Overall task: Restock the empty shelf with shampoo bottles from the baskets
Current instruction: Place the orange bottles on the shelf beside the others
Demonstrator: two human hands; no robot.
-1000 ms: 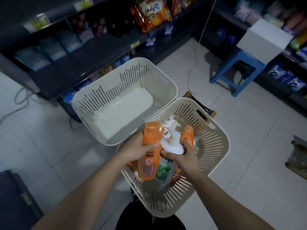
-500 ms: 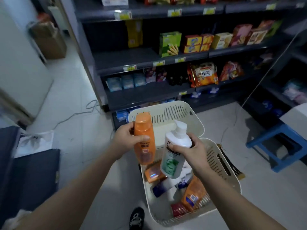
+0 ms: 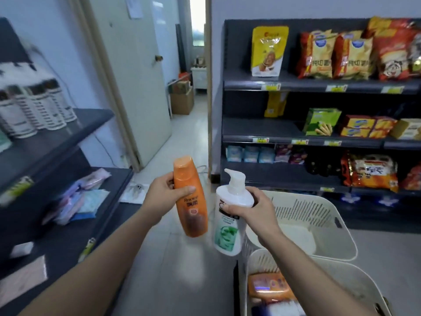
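The orange shampoo bottle (image 3: 190,201) is held upright in mid-air, above the floor. The left hand (image 3: 160,199) grips it, thumb across the front and fingers wrapped behind. Just beside it, the white pump bottle (image 3: 229,226) is tilted slightly. The right hand (image 3: 256,210) grips it around the shoulder, below the pump.

Step in hand: carrying both bottles from the baskets to a shelf. The dark shelf (image 3: 91,120) at left is the probable target, with bare board beside a row of white bottles (image 3: 34,110). The next move calls for setting each bottle down upright.

The near basket (image 3: 264,263) holds another orange bottle (image 3: 268,286) and other blurred items. The far basket (image 3: 307,208) shows only a bare floor.
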